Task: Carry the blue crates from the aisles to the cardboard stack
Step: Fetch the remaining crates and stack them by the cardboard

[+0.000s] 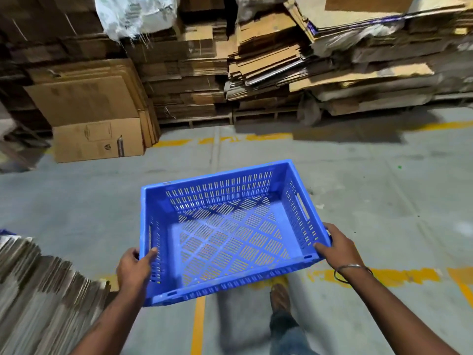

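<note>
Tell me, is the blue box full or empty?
Empty: the blue crate holds nothing, and its slotted bottom shows bare.

Blue crate [225, 231]: one, perforated, nothing inside. Hands: two, the left hand [134, 265] and the right hand [337, 248], one at each short end of the crate. Bangle [352, 271]: one, on the right wrist. White sack [135, 14]: one, on top of the cardboard. Flattened cardboard stacks [268, 65]: several along the far side, exact count unclear; one further stack [38, 290] at near left. Foot [280, 295]: one visible. Yellow floor lines [198, 326]: several, not countable.
</note>
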Motion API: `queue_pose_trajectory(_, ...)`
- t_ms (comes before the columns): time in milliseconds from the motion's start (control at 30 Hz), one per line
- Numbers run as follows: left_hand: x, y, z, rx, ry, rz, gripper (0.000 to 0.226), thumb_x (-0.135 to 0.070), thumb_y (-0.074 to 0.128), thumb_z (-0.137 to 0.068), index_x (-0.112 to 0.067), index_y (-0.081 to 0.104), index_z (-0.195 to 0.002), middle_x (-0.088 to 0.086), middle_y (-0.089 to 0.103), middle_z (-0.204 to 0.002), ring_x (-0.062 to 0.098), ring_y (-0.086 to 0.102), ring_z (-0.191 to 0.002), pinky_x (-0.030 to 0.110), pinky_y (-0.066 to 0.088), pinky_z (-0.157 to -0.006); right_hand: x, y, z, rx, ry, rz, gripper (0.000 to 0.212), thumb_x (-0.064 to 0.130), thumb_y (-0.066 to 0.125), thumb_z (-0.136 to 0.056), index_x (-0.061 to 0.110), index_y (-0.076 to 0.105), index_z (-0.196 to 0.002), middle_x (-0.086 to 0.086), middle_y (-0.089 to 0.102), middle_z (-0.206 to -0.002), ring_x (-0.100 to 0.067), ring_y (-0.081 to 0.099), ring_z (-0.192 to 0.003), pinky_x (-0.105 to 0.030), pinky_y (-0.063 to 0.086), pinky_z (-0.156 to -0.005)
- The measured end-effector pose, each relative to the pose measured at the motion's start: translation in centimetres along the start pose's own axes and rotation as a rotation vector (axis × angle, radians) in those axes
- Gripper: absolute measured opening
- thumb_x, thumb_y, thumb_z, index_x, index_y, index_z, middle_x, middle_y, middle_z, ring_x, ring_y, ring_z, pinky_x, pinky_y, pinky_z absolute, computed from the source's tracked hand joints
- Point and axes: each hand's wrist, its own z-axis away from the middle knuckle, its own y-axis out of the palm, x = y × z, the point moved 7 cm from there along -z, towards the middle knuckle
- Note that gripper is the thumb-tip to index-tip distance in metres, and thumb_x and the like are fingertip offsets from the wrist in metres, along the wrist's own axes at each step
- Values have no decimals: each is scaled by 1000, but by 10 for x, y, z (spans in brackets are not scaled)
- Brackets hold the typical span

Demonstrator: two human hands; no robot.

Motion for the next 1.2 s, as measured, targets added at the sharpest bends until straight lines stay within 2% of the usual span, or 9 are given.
queue_pose_trajectory(200, -75, 63, -61, -54, -38, 10, 43, -25, 77, -83, -11, 42, -63, 10, 46, -55, 25, 41, -52, 39, 33, -55, 51, -14, -146, 45, -68, 73, 55, 17, 71, -70, 25, 55, -122, -3, 70, -102, -26, 66, -91, -39, 52, -79)
queue_pose_trajectory(333, -90, 86, -106, -95, -108, 39, 46, -26, 78, -82, -14, 38, -63, 9, 44, -54, 24, 41, -51, 41, 39, -56, 101, -6, -222, 83, -117, 129, 58, 9, 73, -72, 20, 55, -126, 1, 65, -97, -25, 65, -92, -36, 48, -78)
queue_pose_trajectory(433, -100, 92, -143, -138, -163, 59, 46, -27, 77, -83, -13, 38, -63, 9, 44, -56, 26, 42, -54, 40, 38, -56, 139, 21, -278, 139, -150, 146, 61, 10, 74, -71, 20, 54, -128, -3, 68, -106, -26, 65, -95, -36, 48, -81)
queue_pose_trajectory(533, -96, 92, -189, -161, -229, 114, 44, -31, 78, -81, -12, 42, -65, 11, 49, -58, 27, 47, -54, 40, 40, -56, 179, 60, -331, 193, -182, 151, 59, 7, 74, -73, 16, 55, -128, -5, 69, -107, -26, 65, -96, -36, 48, -82)
queue_pose_trajectory(633, -74, 90, -251, -189, -292, 180, 47, -52, 75, -65, -12, 53, -73, 15, 61, -67, 34, 61, -61, 50, 53, -63, 227, 108, -379, 248, -215, 138, 57, 8, 74, -76, 17, 56, -129, 1, 67, -107, -23, 65, -98, -33, 47, -83)
queue_pose_trajectory(700, -48, 89, -300, -201, -324, 196, 52, -58, 71, -60, -12, 55, -76, 18, 64, -71, 37, 65, -66, 51, 54, -64, 259, 141, -408, 275, -216, 136, 56, 9, 73, -77, 18, 56, -129, 1, 68, -108, -22, 65, -98, -31, 46, -81)
queue_pose_trajectory(867, -77, 51, -379, -270, -362, 215, 42, -48, 75, -70, -10, 58, -75, 16, 65, -69, 35, 64, -64, 52, 55, -64, 368, 220, -471, 295, -280, 117, 51, 8, 73, -78, 17, 58, -125, -1, 68, -105, -22, 64, -93, -31, 44, -78)
queue_pose_trajectory(1033, -67, 12, -452, -393, -451, 259, 45, -53, 70, -65, -12, 55, -74, 13, 63, -69, 33, 62, -62, 49, 53, -62, 468, 305, -521, 370, -359, 134, 42, 11, 73, -80, 20, 59, -118, -1, 68, -100, -24, 64, -90, -33, 44, -76)
queue_pose_trajectory(1200, -68, -32, -527, -516, -521, 293, 38, -31, 80, -77, -8, 49, -70, 11, 54, -65, 27, 50, -57, 40, 44, -56, 556, 409, -575, 482, -424, 162, 43, 19, 73, -80, 27, 58, -120, 5, 70, -106, -18, 66, -96, -34, 49, -81)
